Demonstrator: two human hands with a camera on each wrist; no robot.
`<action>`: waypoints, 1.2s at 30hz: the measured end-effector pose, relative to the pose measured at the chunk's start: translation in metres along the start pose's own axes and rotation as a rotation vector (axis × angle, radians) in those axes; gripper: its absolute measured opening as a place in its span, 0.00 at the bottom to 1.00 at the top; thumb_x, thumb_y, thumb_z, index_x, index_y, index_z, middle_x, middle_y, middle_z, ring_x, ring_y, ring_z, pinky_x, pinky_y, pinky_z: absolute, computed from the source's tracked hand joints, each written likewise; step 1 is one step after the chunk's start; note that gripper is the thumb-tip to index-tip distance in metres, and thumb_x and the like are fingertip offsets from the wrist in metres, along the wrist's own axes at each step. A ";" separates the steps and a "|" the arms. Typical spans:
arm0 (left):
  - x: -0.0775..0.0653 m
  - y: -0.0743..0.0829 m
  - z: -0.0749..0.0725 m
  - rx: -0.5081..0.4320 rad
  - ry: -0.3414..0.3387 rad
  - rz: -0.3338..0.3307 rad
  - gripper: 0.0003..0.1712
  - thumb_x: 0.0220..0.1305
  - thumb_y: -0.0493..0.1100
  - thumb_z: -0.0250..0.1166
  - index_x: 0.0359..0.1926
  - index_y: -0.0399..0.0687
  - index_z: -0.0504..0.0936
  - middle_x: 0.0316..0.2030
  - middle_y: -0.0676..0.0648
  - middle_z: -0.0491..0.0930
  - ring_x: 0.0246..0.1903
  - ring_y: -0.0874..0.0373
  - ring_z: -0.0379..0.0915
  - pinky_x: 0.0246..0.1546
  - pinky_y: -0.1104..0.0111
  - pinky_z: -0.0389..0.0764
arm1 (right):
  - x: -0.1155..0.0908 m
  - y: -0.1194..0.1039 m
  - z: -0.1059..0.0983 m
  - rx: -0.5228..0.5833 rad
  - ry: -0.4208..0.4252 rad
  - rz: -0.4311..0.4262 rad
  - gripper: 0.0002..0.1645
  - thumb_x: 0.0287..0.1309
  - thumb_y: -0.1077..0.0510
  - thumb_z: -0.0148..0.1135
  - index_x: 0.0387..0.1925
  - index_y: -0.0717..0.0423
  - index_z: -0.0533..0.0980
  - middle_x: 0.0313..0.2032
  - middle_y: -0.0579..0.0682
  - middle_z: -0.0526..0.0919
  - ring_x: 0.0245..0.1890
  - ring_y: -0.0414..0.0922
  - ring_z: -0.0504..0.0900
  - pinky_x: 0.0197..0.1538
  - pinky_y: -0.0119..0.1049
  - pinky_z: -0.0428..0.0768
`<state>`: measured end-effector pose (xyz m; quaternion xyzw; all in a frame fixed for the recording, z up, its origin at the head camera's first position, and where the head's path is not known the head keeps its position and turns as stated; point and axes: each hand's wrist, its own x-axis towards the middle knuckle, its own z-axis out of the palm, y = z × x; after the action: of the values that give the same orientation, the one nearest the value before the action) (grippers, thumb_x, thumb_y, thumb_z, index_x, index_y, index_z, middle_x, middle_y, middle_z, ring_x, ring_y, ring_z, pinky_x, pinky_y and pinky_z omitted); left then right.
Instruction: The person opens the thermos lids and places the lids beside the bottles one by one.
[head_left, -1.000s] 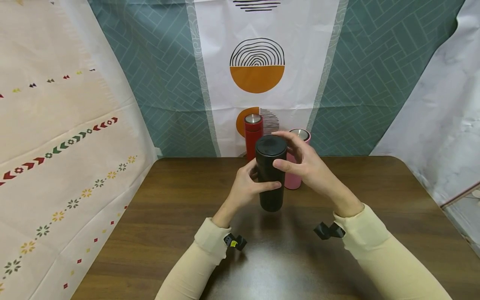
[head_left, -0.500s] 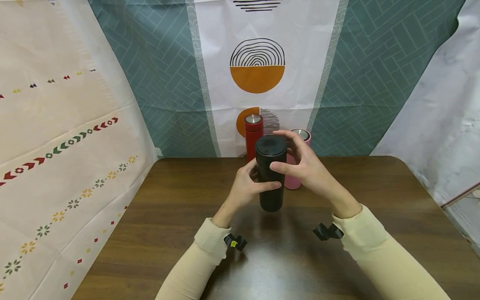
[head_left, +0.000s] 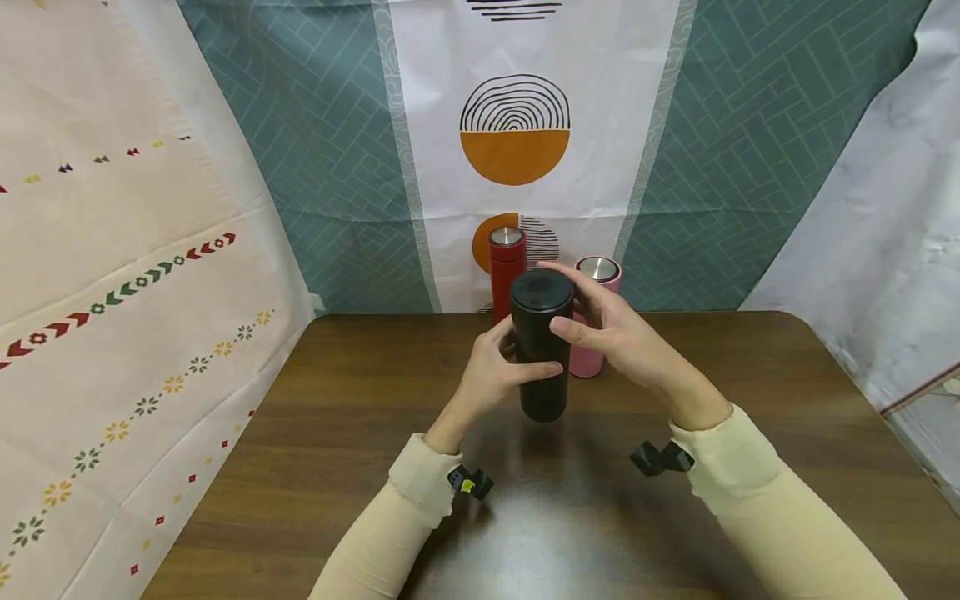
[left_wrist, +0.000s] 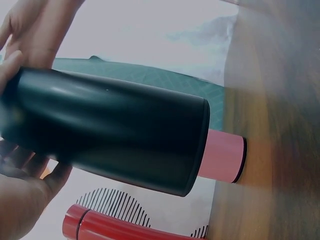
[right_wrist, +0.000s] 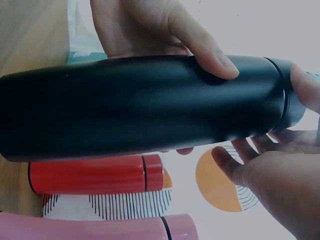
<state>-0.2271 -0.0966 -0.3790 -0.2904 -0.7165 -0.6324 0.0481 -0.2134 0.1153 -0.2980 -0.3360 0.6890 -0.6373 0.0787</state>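
Observation:
A black thermos bottle is held nearly upright above the table, its base apart from the wood. My left hand grips the middle of its body, thumb across the front. Around the top, my right hand holds the bottle with thumb in front and fingers behind. The right wrist view shows those fingers about the lid, below which runs a thin seam. Behind stand a red thermos bottle, its lower part hidden, and a pink thermos bottle, partly covered by my right hand.
The brown wooden table extends to both sides and in front. A patterned green and white cloth hangs right behind its back edge. A cream cloth hangs on the left, a white marbled one on the right.
My right thumb slid left across the bottle's front, then came back right as the right hand and wrist turned slightly. The left hand and the bottle have stayed in place.

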 end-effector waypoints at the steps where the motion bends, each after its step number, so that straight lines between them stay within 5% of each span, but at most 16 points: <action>1: 0.000 0.000 0.000 0.001 0.002 -0.003 0.34 0.58 0.41 0.78 0.65 0.49 0.77 0.52 0.47 0.84 0.50 0.51 0.82 0.57 0.53 0.82 | 0.000 0.000 0.000 0.000 0.001 0.005 0.43 0.72 0.57 0.62 0.81 0.45 0.56 0.74 0.51 0.66 0.74 0.53 0.64 0.73 0.55 0.66; 6: 0.000 0.001 -0.001 0.002 0.010 -0.009 0.34 0.58 0.41 0.77 0.66 0.50 0.78 0.52 0.48 0.84 0.50 0.51 0.82 0.57 0.54 0.82 | 0.001 0.001 0.003 -0.069 0.056 0.015 0.47 0.66 0.55 0.68 0.80 0.41 0.56 0.71 0.49 0.69 0.74 0.49 0.65 0.76 0.59 0.58; 14: 0.000 0.001 0.000 -0.015 0.007 -0.008 0.33 0.57 0.40 0.77 0.65 0.50 0.78 0.51 0.47 0.84 0.49 0.51 0.83 0.56 0.54 0.82 | 0.004 0.002 0.008 -0.075 0.132 -0.023 0.43 0.61 0.63 0.70 0.74 0.47 0.60 0.65 0.52 0.71 0.65 0.52 0.74 0.69 0.52 0.70; 24: 0.000 0.000 0.000 -0.005 0.007 -0.002 0.35 0.57 0.40 0.78 0.65 0.49 0.78 0.52 0.47 0.84 0.50 0.51 0.83 0.57 0.54 0.82 | 0.002 0.002 0.004 0.024 0.036 -0.012 0.43 0.68 0.64 0.62 0.79 0.48 0.58 0.73 0.63 0.65 0.73 0.58 0.64 0.74 0.54 0.62; 29: -0.001 0.001 0.000 -0.007 0.003 -0.004 0.34 0.58 0.43 0.78 0.65 0.50 0.78 0.53 0.47 0.84 0.51 0.51 0.83 0.57 0.54 0.82 | 0.002 0.003 0.005 -0.023 0.060 0.005 0.47 0.66 0.59 0.67 0.80 0.42 0.56 0.72 0.56 0.68 0.73 0.54 0.66 0.75 0.59 0.59; 36: -0.001 0.001 0.000 -0.026 0.005 -0.004 0.34 0.57 0.41 0.78 0.65 0.49 0.78 0.51 0.47 0.84 0.49 0.51 0.83 0.56 0.55 0.82 | 0.003 0.003 0.008 -0.066 0.127 0.004 0.46 0.62 0.62 0.70 0.76 0.49 0.58 0.66 0.51 0.71 0.65 0.52 0.74 0.69 0.50 0.71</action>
<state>-0.2257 -0.0964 -0.3783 -0.2882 -0.7085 -0.6426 0.0449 -0.2123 0.1067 -0.3014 -0.2959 0.7140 -0.6340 0.0252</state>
